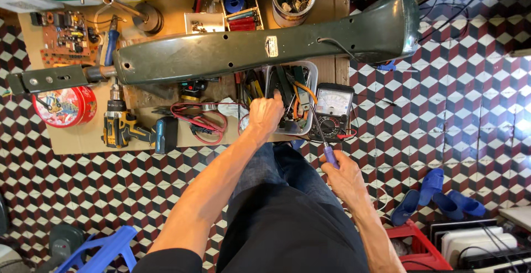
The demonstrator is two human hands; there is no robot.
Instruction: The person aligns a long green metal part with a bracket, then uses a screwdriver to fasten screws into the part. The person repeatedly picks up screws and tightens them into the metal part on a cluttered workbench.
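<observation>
Head view: right hand (pixel 347 178) clamps blue-handled thin-shaft screwdriver (pixel 322 134), tip pointing up-left toward bench's front edge; left hand (pixel 266 112) fingers curled into clear plastic tool tray (pixel 310 74).

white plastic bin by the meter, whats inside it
The white bin holds a jumble of hand tools with dark, yellow and orange handles. The left hand reaches in, covering its left side; the bottom is hidden.

Pale-dialled black meter (pixel 332 111) beside white tray (pixel 311 74) (housing's small, perhaps metal, label (pixel 271 46)).
</observation>
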